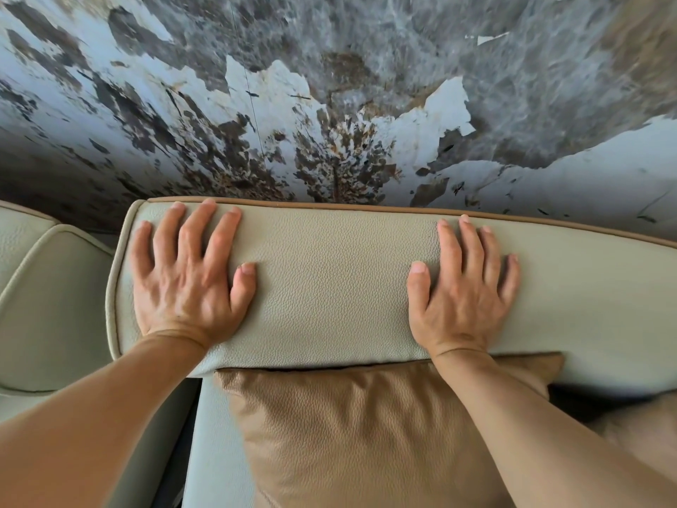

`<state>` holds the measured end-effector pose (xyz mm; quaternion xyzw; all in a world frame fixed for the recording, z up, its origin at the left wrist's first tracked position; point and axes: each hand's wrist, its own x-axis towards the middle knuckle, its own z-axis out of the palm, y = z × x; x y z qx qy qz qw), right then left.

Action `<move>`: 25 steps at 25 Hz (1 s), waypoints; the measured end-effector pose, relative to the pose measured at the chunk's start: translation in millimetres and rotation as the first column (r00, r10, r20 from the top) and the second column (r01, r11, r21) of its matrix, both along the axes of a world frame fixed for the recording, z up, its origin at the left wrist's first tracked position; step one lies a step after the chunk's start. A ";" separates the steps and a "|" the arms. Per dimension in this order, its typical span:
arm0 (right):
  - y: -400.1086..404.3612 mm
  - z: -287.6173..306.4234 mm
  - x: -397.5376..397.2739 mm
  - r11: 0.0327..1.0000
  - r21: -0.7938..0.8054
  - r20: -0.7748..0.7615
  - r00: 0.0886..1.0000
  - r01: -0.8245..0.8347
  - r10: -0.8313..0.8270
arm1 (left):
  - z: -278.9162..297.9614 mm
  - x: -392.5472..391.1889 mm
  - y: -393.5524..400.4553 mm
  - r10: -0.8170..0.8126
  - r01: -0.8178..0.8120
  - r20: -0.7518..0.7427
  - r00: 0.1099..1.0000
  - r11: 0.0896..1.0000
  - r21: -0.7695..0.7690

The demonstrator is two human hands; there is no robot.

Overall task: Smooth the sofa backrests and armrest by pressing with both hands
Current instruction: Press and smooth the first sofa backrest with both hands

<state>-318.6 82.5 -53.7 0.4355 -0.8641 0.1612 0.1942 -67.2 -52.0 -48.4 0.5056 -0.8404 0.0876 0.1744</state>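
A pale cream leather sofa backrest with tan piping along its rear edge runs across the middle of the view. My left hand lies flat on its left end, palm down, fingers spread toward the wall. My right hand lies flat further right on the same backrest, fingers spread the same way. Neither hand holds anything. A second cream backrest section sits lower at the left, untouched.
A tan leather cushion leans against the backrest between my forearms. The cream seat shows beside it. Behind the sofa rises a wall with a grey, white and brown marbled pattern.
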 end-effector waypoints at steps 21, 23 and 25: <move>-42.8 1.2 -30.5 0.998 -0.007 0.015 0.998 0.066 -0.066 | -6.6 -41.8 -62.4 -0.078 0.076 -0.024 0.997 0.995 -0.063; -45.8 0.9 -32.9 0.998 -0.010 0.016 0.998 0.068 -0.068 | -6.1 -45.2 -66.0 -0.079 0.077 -0.025 0.997 0.995 -0.063; -47.8 0.7 -35.3 0.997 -0.013 0.015 0.997 0.071 -0.071 | -5.4 -49.0 -68.3 -0.084 0.082 -0.025 0.996 0.995 -0.059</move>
